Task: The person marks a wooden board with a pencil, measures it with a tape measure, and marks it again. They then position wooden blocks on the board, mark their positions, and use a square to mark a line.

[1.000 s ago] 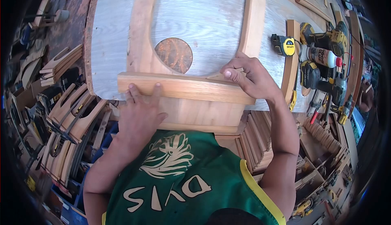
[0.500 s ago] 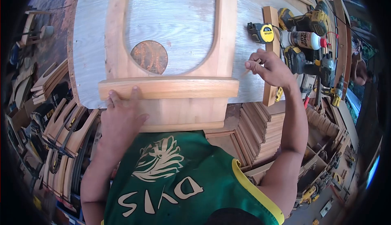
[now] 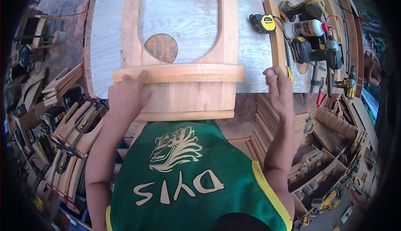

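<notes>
A curved wooden rail [image 3: 188, 73] lies across a pale wooden frame [image 3: 227, 34] with a rounded opening. Its right end juts past the frame's side. My left hand [image 3: 130, 94] holds the rail near its left end, fingertips on the wood and thumb toward me. My right hand [image 3: 279, 86] is raised to the right of the rail, apart from it. Its fingers are drawn together and slightly blurred; anything within them is hidden. Behind this hand stands a wooden bar [image 3: 275, 34], with a yellow and black tape measure [image 3: 262, 23] beside it.
A glue bottle [image 3: 307, 28], a drill [image 3: 309, 5] and an impact driver [image 3: 332, 53] lie at the right of the workbench [image 3: 106, 30]. Stacked wooden slats [image 3: 271, 126] sit below the bench edge. Curved wooden parts [image 3: 71, 135] and clamps stand at left.
The view has shifted. My right hand has turned and drawn toward me; the thin stick it held no longer shows. The rail has tilted slightly under my left hand.
</notes>
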The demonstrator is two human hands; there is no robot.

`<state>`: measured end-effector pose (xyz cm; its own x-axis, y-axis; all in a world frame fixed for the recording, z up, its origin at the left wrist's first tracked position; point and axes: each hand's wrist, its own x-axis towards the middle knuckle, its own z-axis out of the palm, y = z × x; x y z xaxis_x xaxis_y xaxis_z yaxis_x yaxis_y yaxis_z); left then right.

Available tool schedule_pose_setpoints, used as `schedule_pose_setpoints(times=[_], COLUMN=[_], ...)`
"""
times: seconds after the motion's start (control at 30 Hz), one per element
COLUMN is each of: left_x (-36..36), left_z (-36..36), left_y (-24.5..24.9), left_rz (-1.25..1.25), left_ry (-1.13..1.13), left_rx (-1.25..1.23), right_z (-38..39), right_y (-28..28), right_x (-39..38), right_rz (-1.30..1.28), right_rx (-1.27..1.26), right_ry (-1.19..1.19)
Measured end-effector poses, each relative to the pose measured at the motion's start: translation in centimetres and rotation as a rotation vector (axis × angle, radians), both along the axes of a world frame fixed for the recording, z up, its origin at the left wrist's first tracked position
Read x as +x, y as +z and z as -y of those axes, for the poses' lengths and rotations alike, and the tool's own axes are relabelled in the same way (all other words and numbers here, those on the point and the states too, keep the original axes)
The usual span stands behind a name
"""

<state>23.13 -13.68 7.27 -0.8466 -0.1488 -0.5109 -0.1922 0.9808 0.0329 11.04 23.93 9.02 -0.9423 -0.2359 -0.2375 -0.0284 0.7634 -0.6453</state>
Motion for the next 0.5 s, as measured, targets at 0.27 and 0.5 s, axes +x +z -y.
schedule_pose_setpoints(times=[0.27, 0.5], left_x=[0.1, 1.2], left_z=[0.9, 3.8], left_y=[0.4, -4.8], left_rz=[-0.289, -0.369], left_ry=[0.022, -0.121], left_rx=[-0.023, 0.109], right_z=[-3.3, -1.0], right_y=[-5.8, -8.1], right_x=[7.5, 4.7], right_rz=[-0.073, -0.228], right_rx=[-0.097, -0.044], right_ry=[-0.223, 0.018])
